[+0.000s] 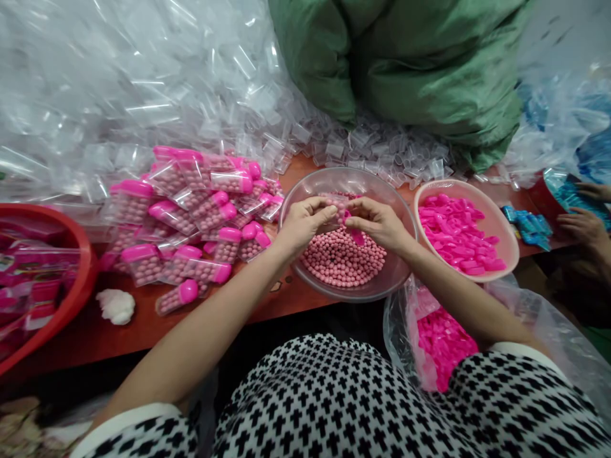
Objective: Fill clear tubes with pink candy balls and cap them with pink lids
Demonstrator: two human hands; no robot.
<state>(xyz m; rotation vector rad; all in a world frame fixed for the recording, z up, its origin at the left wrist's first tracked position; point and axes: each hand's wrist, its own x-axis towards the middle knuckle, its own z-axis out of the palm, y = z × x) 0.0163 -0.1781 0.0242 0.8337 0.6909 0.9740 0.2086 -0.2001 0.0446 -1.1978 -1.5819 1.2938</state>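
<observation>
Over a clear bowl (pixel 305 184) of small pink balls (pixel 341 257), my left hand (pixel 305 222) is closed round a clear tube (pixel 337 207) filled with pink balls. My right hand (pixel 377 222) meets it from the right, its fingers pinched on a pink cap (pixel 357 236) at the tube's end. Both hands hover just above the balls.
A pile of filled tubes with pink caps (pixel 200 210) lies left of the bowl. A pink bowl of caps (pixel 510 245) stands to the right, a bag of caps (pixel 442 343) at my lap. Empty clear tubes (pixel 372 149), a green sack (pixel 420 63), a red basin (pixel 71 299), another person's hands (pixel 585 222).
</observation>
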